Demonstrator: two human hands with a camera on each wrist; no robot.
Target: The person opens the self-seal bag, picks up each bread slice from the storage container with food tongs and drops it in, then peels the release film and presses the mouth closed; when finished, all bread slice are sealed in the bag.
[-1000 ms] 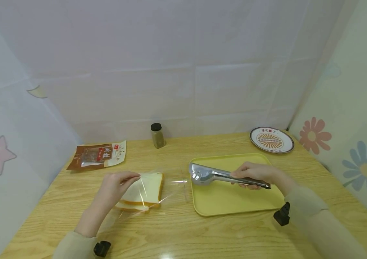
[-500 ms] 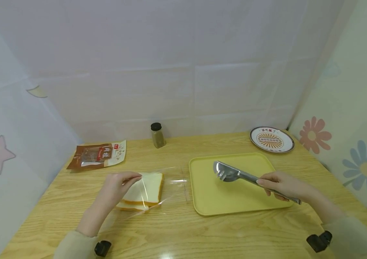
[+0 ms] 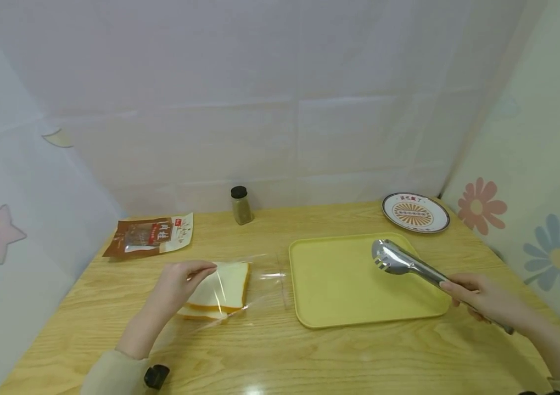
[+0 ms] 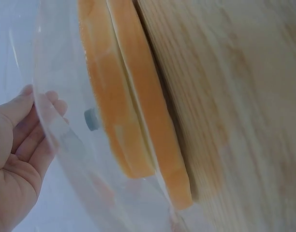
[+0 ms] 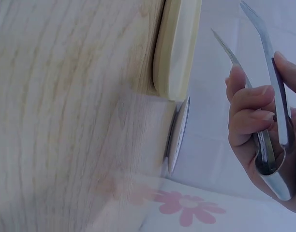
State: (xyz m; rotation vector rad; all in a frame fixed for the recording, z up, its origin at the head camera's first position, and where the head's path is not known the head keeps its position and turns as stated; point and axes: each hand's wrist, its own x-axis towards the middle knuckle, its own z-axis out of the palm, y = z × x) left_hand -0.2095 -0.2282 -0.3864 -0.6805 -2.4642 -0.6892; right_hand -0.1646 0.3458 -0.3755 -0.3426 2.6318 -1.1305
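Note:
In the head view, my left hand [image 3: 178, 285] pinches the edge of a clear plastic bag [image 3: 267, 282] between thumb and fingertips, lifting it a little. Inside the bag lie two slices of white bread [image 3: 228, 288], one overlapping the other; their brown crusts [image 4: 116, 96] fill the left wrist view. At the right, my right hand [image 3: 482, 296] grips metal serving tongs [image 3: 420, 269] by the handles, their slotted head pointing left above the tray. The right wrist view shows the arms of the tongs [image 5: 278, 92] spread apart, with nothing between the tips.
A yellow tray [image 3: 339, 296] lies right of the bread. Behind it, at the far right, sits a patterned plate [image 3: 415, 213]. A small black-capped spice jar [image 3: 241, 206] stands near the back wall. At the far left lies a brown and white food packet [image 3: 149, 236].
My right hand has moved right with the tongs, taking their head from the tray's left edge to its right part. The left hand holds nearly still on the bag.

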